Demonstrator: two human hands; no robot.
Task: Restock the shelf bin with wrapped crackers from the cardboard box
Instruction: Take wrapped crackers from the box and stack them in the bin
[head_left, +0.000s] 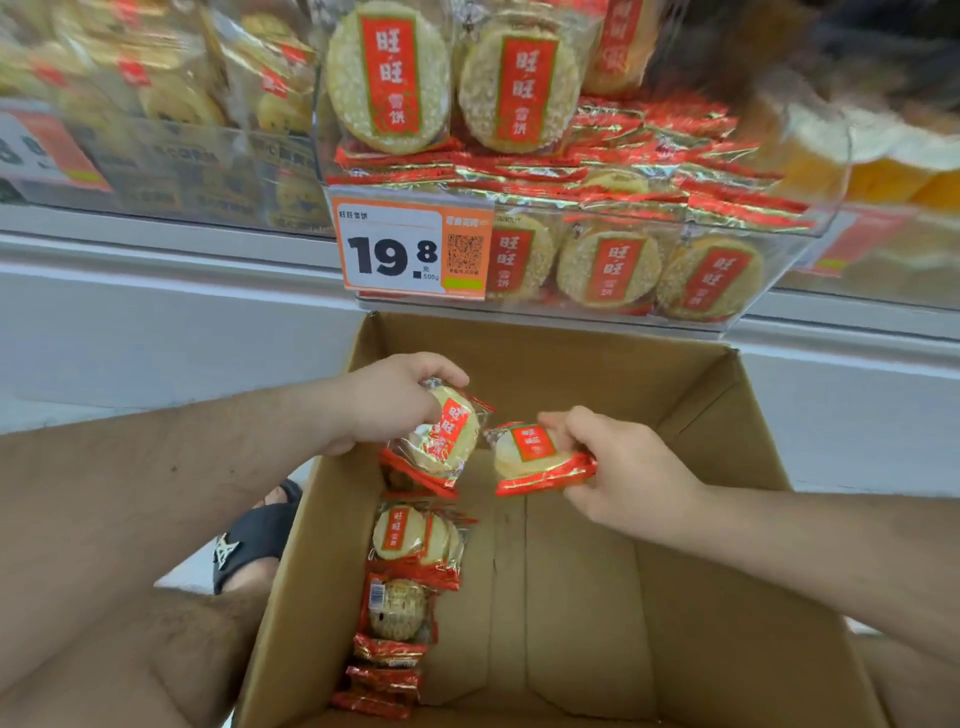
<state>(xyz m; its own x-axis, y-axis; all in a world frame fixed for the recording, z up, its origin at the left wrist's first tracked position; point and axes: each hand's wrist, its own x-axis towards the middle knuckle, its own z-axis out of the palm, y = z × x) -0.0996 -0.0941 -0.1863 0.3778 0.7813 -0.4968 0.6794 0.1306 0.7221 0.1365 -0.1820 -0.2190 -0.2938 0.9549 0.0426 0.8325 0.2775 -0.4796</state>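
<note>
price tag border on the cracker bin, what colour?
Orange, around a white panel with black digits; price tag on the clear bin, head view.

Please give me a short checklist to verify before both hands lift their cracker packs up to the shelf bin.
1. Left hand grips its packs: ok, fingers curl over the top; it seems to hold more than one.
2. Right hand grips its pack: ok, pinched at the right end.
3. Both loads are clear of the cardboard box walls: ok.
4. Room in the shelf bin: cannot tell; packs already stand above its front rim.
5. Same product as the bin: ok, the red labels match.
6. Stock remaining in the box: ok, a row of packs lies along its left wall.
</note>
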